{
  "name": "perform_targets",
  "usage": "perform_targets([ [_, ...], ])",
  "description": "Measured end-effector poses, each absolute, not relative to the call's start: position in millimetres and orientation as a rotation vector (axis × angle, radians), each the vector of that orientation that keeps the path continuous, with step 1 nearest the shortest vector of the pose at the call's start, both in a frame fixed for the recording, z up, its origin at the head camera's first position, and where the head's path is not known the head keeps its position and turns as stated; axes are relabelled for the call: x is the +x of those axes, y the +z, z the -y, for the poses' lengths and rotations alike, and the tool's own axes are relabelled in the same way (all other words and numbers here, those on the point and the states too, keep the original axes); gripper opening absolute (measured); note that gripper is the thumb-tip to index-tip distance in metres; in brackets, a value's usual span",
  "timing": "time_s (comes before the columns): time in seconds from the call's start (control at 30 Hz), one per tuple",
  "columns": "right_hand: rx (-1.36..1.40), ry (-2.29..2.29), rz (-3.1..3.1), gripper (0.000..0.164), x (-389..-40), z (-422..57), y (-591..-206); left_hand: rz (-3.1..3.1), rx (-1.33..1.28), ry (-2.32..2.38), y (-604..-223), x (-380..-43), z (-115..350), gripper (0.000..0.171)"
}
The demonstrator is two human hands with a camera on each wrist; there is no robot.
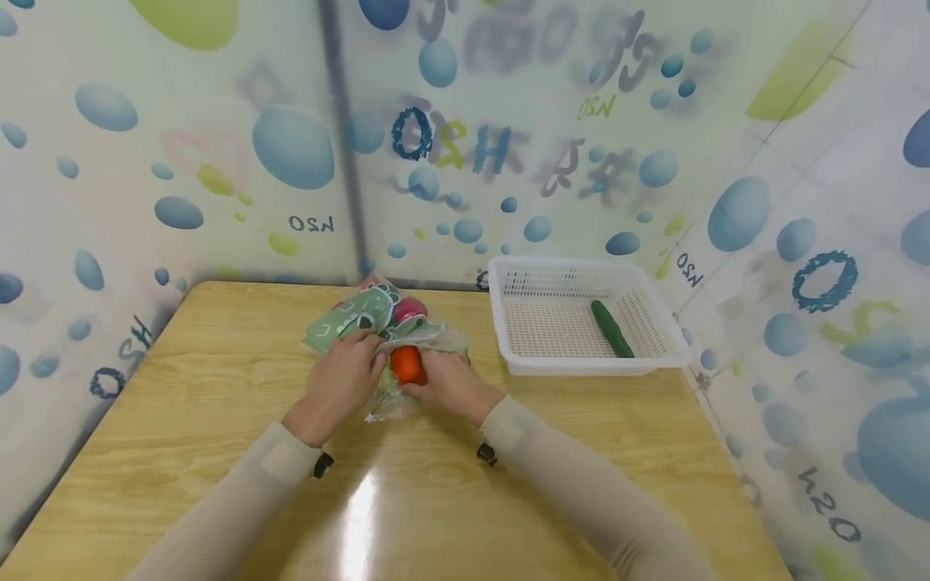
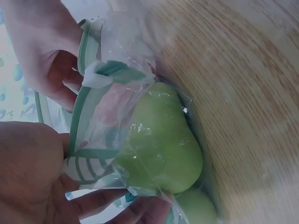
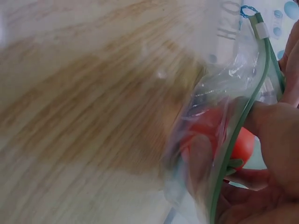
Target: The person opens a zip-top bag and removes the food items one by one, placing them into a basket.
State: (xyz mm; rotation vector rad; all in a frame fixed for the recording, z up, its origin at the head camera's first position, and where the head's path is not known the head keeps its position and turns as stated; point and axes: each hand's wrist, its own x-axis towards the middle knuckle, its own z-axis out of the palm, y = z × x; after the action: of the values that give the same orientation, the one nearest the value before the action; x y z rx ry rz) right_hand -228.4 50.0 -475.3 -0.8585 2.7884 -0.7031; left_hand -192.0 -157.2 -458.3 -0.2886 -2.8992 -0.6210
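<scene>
A clear zip bag (image 1: 352,313) with green print lies on the table, its mouth spread between both hands. My left hand (image 1: 347,375) holds the bag by its green-edged rim, with fingers (image 2: 98,203) against the outside of the plastic. Through the bag shows a light green pear (image 2: 163,140), with another green rounded thing (image 2: 196,205) below it. My right hand (image 1: 454,383) reaches into the mouth and grips a red tomato (image 1: 407,365) with a green stem. In the right wrist view, the tomato sits partly behind the clear plastic. A white slider (image 3: 262,31) sits on the zip.
A white perforated basket (image 1: 545,323) stands at the back right of the wooden table (image 1: 218,387). Inside it, a dark green cucumber (image 1: 612,329) leans near the right side. A pink-red rounded thing (image 1: 410,309) shows at the bag's far part. Patterned walls border the table.
</scene>
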Motion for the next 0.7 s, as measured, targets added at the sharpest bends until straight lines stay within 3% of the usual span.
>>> perform_targets([
  [0.5, -0.978, -0.777, -2.788, 0.101, -227.6, -52.7, -478.2, 2.851, -0.341, -0.629, -452.1, -190.2, 157.6, 0.030],
  [0.7, -1.069, -0.737, -2.825, 0.094, -223.8, -55.8, -474.2, 2.861, -0.335, -0.625, -452.3, -191.9, 159.8, 0.031],
])
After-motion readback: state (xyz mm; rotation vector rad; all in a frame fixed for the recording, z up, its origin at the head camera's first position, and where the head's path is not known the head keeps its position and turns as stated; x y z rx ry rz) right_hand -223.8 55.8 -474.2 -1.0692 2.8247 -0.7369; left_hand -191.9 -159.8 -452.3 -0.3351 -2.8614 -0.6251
